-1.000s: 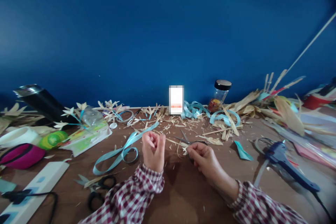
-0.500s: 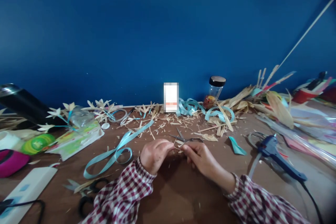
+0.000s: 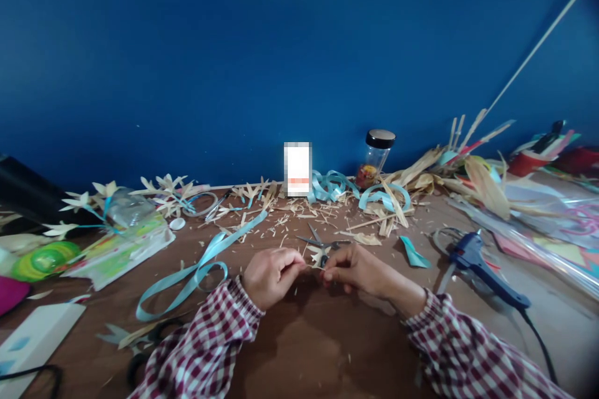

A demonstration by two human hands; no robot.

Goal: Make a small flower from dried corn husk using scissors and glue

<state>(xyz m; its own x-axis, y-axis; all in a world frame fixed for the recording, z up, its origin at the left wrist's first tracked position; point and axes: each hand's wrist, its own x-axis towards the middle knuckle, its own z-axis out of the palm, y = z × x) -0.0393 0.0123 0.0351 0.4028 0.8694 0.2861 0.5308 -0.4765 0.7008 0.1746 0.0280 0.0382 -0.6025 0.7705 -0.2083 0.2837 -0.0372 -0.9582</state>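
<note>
Card (image 3: 297,168) lettering blurred, behind husk scrap (image 3: 317,258).

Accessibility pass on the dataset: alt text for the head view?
The left hand and right hand, in checked sleeves, pinch a small pale straw piece between them over a scrap-littered brown table. Scissors lie behind, light blue ribbon left, blue glue gun right.

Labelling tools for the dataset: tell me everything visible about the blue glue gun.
The glue gun is blue plastic, its darker handle running toward the lower right, a black cord leaving its end. It lies on its side on the brown table, nozzle toward the upper left, a grey wire loop at that end. It is right of the right hand, which pinches a straw piece and does not touch it.
</note>
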